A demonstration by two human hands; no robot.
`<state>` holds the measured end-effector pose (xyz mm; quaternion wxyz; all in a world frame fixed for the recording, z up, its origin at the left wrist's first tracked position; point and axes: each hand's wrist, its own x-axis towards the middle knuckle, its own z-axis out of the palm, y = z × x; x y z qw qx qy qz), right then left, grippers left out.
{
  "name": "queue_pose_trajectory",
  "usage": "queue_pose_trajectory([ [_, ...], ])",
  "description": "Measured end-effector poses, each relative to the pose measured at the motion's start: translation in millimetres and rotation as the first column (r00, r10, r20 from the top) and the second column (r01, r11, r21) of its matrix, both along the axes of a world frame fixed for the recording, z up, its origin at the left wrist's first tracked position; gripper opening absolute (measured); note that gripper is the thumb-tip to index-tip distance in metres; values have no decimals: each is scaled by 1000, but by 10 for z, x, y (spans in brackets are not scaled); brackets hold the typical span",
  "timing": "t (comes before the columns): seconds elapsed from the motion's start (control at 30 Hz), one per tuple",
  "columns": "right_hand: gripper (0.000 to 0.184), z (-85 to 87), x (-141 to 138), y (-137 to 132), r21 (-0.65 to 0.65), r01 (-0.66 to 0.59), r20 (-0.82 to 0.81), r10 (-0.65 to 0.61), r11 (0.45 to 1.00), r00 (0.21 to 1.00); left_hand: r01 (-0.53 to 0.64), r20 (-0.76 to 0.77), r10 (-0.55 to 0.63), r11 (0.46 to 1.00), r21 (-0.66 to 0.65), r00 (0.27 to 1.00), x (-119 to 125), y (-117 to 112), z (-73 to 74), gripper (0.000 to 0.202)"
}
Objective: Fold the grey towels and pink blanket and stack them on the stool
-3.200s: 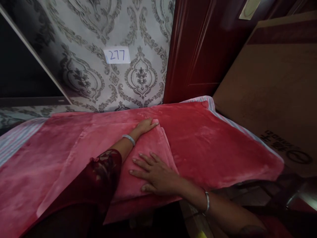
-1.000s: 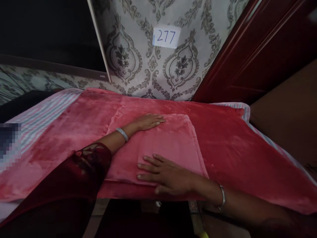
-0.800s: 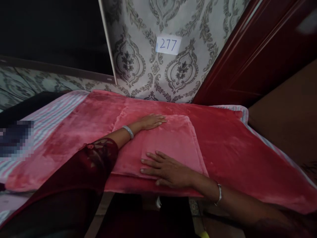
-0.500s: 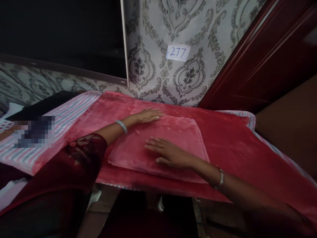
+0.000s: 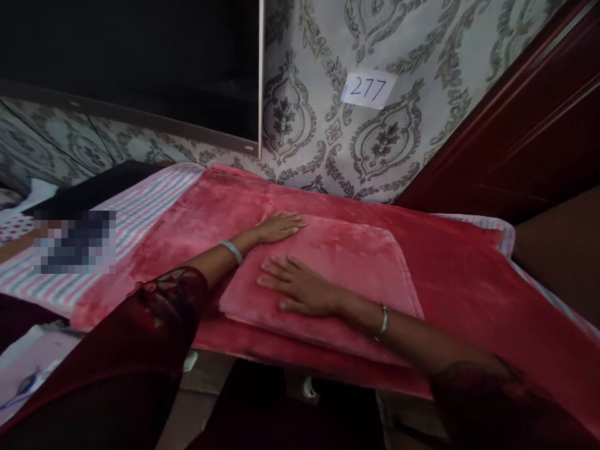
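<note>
A folded pink plush cloth [image 5: 356, 275], its kind not certain, lies flat on a larger red plush cover [image 5: 450, 294]. My left hand [image 5: 281, 226] rests palm down near its far left edge, fingers stretched out. Closer to me, my right hand [image 5: 300, 286] lies spread on the left half of the folded cloth. Neither hand grips anything. The two hands are a short way apart, and both touch the pink surface.
A striped cloth [image 5: 154, 194] shows under the red cover at the left and right. A dark screen [image 5: 140, 62] hangs over the back left. On the patterned wall is a paper marked 277 [image 5: 369, 89]. Dark red wooden furniture [image 5: 506, 144] stands at the right. A black item [image 5: 103, 184] lies left.
My right hand has slid left over the folded cloth, nearer to my left hand. My left hand stays by the far left edge. The whole view has shifted slightly.
</note>
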<state>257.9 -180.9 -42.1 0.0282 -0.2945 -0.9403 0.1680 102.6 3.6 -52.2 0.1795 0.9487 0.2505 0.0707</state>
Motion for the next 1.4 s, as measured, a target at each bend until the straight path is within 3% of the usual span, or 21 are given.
queue_pose_trajectory([
  [0.13,69,31,-76,-345,-19,-135,-15,135,991,991,3,13,-3,1000,22,1000,7,18,-37,56],
  [0.27,68,73,-100,-431,-23,-123,10,123,992,992,-1,26,0,999,47,1000,4,-14,-33,54],
  [0.37,69,149,-113,-426,-63,-120,16,121,991,992,11,14,-11,1000,22,1000,-25,-36,59,55],
  [0.47,68,240,-143,-316,-58,-73,-33,71,996,997,-4,19,3,999,32,1000,-106,-20,194,58],
  [0.57,66,278,-218,-29,-8,53,-61,-53,999,997,-37,7,36,996,76,999,-239,21,263,57],
  [0.67,68,235,-352,255,26,163,-25,-162,986,986,-43,-41,46,996,77,998,-372,57,202,56],
  [0.73,71,175,-459,288,36,151,20,-152,988,988,-46,-52,49,997,56,997,-428,76,109,59],
  [0.9,66,80,-659,-228,3,-129,18,129,992,992,-31,-21,33,997,65,999,-438,113,-91,60],
  [1.07,63,233,-625,-631,-22,-188,-89,185,982,979,-107,-74,115,989,103,991,-410,93,-14,61],
  [1.13,64,296,-466,-620,4,-120,-139,119,993,983,-142,-108,155,983,114,982,-390,48,91,61],
  [1.23,63,313,-27,-469,62,136,-171,-124,989,977,-231,-153,253,962,146,955,-284,-99,277,62],
  [1.4,60,236,882,-68,130,548,-213,-517,826,829,-255,-156,287,947,194,945,152,-469,526,68],
])
